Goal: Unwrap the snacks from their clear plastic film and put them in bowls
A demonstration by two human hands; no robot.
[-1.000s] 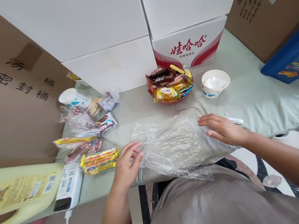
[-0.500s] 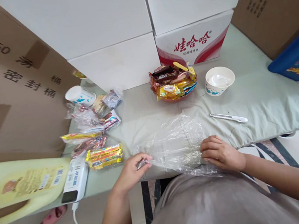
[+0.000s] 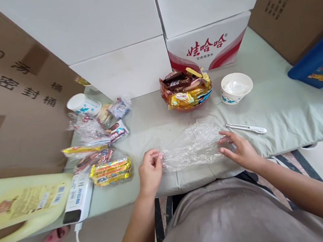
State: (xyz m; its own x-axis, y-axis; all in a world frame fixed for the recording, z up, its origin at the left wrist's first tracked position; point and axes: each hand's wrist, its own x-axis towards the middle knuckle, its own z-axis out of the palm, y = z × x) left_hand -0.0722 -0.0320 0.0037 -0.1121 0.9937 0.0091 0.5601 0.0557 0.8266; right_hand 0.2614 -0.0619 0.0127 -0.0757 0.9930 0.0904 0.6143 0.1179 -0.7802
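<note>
A crumpled clear plastic bag [image 3: 192,147] lies folded on the pale green cloth [image 3: 285,109] in front of me. My left hand [image 3: 150,170] pinches the bag's left edge between thumb and fingers. At the bag's right edge my right hand [image 3: 238,147] rests with its fingers stretched out on the plastic. A white utility knife [image 3: 246,128] lies just beyond my right hand. Behind the bag stands a red bowl of wrapped snacks [image 3: 185,90].
A white paper cup [image 3: 236,87] stands right of the snack bowl. Loose snack packs [image 3: 110,172] and another cup [image 3: 82,105] lie at the left, near a white power bank [image 3: 77,197] and a yellow jug [image 3: 18,205]. Cardboard and white boxes [image 3: 122,68] wall the back.
The bag was spread wide and hung over the table's edge; it is now folded into a narrower strip on the cloth. Both hands moved up from the edge to its two ends.
</note>
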